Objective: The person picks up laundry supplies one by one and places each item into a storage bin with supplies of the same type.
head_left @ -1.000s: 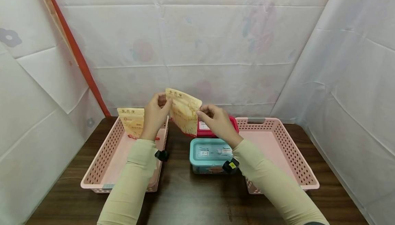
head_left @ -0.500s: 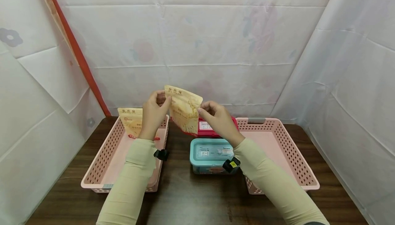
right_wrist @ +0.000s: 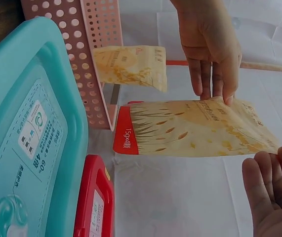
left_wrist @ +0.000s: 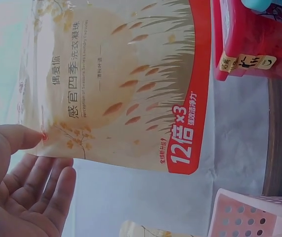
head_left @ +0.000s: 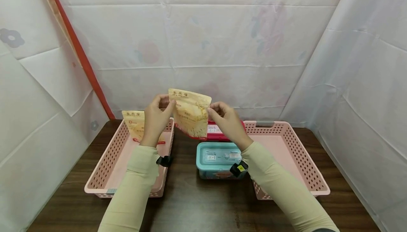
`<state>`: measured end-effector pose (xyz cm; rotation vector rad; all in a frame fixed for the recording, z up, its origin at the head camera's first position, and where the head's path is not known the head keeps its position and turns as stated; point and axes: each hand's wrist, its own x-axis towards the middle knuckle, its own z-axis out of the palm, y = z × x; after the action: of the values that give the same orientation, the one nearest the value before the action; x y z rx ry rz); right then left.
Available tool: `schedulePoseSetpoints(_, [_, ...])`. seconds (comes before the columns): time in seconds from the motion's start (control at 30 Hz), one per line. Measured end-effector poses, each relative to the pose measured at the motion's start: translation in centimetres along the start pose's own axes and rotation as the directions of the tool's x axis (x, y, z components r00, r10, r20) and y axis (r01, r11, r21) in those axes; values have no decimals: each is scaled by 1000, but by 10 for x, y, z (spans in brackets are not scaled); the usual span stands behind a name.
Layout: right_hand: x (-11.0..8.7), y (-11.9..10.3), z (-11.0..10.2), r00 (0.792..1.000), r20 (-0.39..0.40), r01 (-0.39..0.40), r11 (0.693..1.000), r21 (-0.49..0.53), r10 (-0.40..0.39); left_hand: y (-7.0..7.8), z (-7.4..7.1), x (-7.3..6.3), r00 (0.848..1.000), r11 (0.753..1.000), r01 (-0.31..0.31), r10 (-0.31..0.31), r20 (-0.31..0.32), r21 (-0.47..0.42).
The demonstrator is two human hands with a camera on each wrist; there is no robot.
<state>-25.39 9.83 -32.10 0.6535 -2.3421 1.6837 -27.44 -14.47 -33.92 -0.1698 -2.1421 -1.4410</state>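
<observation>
A yellow laundry capsule pouch (head_left: 192, 115) with a red bottom corner hangs in the air between both hands, its printed front toward the head camera. My left hand (head_left: 158, 118) pinches its left edge near the top, thumb in front and fingers behind. On the opposite edge my right hand (head_left: 228, 120) pinches the pouch between thumb and fingers. The left wrist view shows the pouch (left_wrist: 131, 84) close up, the left thumb on its margin. From the right wrist, both hands show at the two edges of the pouch (right_wrist: 195, 128).
A second yellow pouch (head_left: 135, 126) stands in the left pink basket (head_left: 105, 170). Between the baskets sit a teal lidded box (head_left: 219, 156) and, behind it, a red box (head_left: 216, 129). The right pink basket (head_left: 306, 161) stands beyond the right forearm. White sheeting (head_left: 222, 41) backs the table.
The pouch has turned to face the head camera more squarely and spread wider. My right hand has shifted slightly right and up; the left hand has barely moved. Boxes and baskets stay put.
</observation>
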Motion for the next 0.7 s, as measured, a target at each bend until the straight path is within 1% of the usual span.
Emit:
schedulePoseSetpoints(0.3, [2, 2, -2, 1000, -30, 3, 1000, 29, -2, 6, -4, -4, 1000, 1000, 8, -8, 6, -23])
schedulePoseSetpoints(0.5, [3, 6, -2, 999, -52, -1, 999, 43, 3, 7, -5, -7, 1000, 1000, -13, 13, -1, -16])
schedulePoseSetpoints(0.7, [3, 8, -4, 997, -68, -19, 998, 53, 23, 7, -6, -10, 1000, 1000, -19, 19, -17, -10])
